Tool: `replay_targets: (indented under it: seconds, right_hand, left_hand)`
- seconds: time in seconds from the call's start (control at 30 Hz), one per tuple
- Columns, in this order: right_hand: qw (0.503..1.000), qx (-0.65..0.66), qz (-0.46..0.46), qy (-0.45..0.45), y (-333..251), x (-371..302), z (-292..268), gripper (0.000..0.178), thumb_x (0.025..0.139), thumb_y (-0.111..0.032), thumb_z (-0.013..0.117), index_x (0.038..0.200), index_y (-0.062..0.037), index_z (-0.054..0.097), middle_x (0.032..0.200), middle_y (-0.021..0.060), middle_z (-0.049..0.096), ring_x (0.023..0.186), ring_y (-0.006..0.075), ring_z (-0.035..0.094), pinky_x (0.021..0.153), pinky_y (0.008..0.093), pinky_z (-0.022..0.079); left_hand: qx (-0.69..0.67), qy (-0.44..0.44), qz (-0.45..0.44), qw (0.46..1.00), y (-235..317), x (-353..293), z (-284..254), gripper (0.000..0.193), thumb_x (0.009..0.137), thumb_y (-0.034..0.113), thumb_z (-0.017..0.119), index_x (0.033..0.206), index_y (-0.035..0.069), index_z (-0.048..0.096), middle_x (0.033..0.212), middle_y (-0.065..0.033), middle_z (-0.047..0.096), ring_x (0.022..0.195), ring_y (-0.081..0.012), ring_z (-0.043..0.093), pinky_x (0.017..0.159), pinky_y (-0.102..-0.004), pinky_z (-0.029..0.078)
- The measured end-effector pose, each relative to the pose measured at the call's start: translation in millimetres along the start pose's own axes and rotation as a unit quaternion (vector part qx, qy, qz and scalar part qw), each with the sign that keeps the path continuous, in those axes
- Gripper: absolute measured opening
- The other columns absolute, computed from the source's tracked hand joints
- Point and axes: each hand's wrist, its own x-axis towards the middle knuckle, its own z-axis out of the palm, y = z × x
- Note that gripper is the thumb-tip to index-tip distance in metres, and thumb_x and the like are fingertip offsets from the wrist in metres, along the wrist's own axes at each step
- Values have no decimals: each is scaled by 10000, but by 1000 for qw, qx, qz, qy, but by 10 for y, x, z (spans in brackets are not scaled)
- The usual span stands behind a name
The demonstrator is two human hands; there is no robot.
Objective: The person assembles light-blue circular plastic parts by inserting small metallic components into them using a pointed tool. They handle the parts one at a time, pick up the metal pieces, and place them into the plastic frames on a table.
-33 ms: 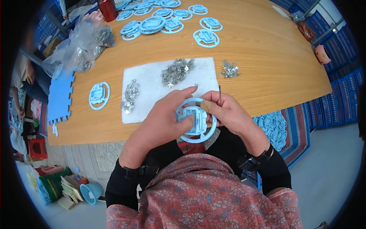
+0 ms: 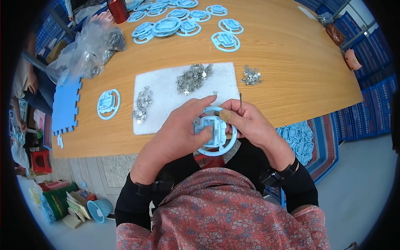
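Between my hands, over the table's near edge, is a light blue plastic part shaped like a toy steering wheel (image 2: pixel 218 135), tilted, its recessed compartments facing up. My left hand (image 2: pixel 177 123) grips its left side, thumb pressed into the middle compartment and index finger stretched past the rim. On the upper right rim, my right hand (image 2: pixel 246 118) is closed, its thumb wrapped in a tan covering. A thin dark metal rod (image 2: pixel 240 100) sticks up between the right fingers; its lower end is hidden. Behind lies a white pad (image 2: pixel 164 77) bearing piles of small metal pieces (image 2: pixel 193 79).
Another blue wheel (image 2: pixel 108 104) lies left of the pad, near a blue foam mat (image 2: pixel 66 106). More metal pieces (image 2: pixel 251 76) sit to the right. Several wheels (image 2: pixel 166 27), a red cylinder (image 2: pixel 118 11) and plastic bags (image 2: pixel 89 50) occupy the far side. A person (image 2: pixel 33 83) stands left.
My hands and the wheel look the same. The person at the left edge has shifted slightly.
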Motion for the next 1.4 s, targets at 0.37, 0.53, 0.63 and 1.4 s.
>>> replay_targets:
  seconds: [0.37, 0.53, 0.63, 1.4]
  right_hand:
    - [990, 108, -85, 22, -67, -21, 24, 211, 1012, -240, 573, 1055, -35, 604, 741, -21, 583, 613, 39, 516, 524, 184, 393]
    - [983, -15, -129, 128, -21, -45, 1, 313, 1041, -320, 493, 988, -41, 625, 677, -35, 533, 563, 35, 444, 491, 200, 326]
    - [963, -1, -160, 217, 109, -37, -237, 337, 1045, -342, 477, 940, -51, 609, 634, -28, 513, 524, 39, 436, 463, 203, 313]
    - [897, 26, -176, 405, 440, 186, -1004, 354, 1055, -398, 406, 1013, -82, 560, 714, 7, 544, 566, 79, 475, 491, 201, 354]
  left_hand:
    - [-363, 31, -96, 926, -228, 11, 118, 400, 1006, 194, 458, 1354, 2, 502, 1121, -109, 624, 983, -208, 618, 815, -342, 521]
    - [-579, 15, -145, 802, -344, 83, 161, 423, 1059, 300, 433, 1357, 7, 499, 1068, -71, 619, 875, -144, 626, 724, -283, 531]
    - [-537, -24, -115, 836, -223, 285, 95, 417, 1043, 266, 467, 1378, 20, 497, 1086, -70, 624, 913, -137, 627, 748, -268, 535]
    - [-557, -54, -88, 824, -455, 1061, -301, 388, 1055, 179, 353, 1381, -1, 463, 1097, -57, 557, 914, -130, 563, 749, -260, 480]
